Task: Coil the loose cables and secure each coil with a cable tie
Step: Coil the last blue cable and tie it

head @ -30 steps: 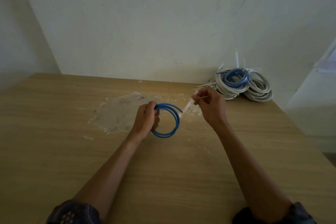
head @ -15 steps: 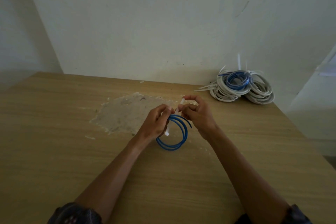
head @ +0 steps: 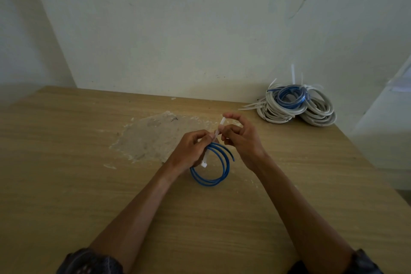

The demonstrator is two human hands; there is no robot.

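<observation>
**2 hands meet over a blue coil at mid-counter**

The left hand [head: 191, 151] reaches in from the lower left, its fingers curled round the upper left of the blue cable coil [head: 211, 184]. The coil's lower arc lies close to the counter [head: 66, 162] (actual contact cannot be told). The right hand [head: 242, 140] comes in from the lower right, thumb and forefinger pinching the upper part of a white cable tie [head: 216, 134], the other fingers loosely curled above.

The tie slants down from the right fingertips and passes behind the left fingers. Its square head shows just below them, inside the ring. Whether it wraps the strands is hidden by the left fingers. 1 cable end pokes out toward the right wrist.

Both sleeves [head: 89, 261] are cut off by the bottom edge. At the far right corner, a pile of tied coils [head: 295, 107], white and blue, is too tangled to count.
</observation>
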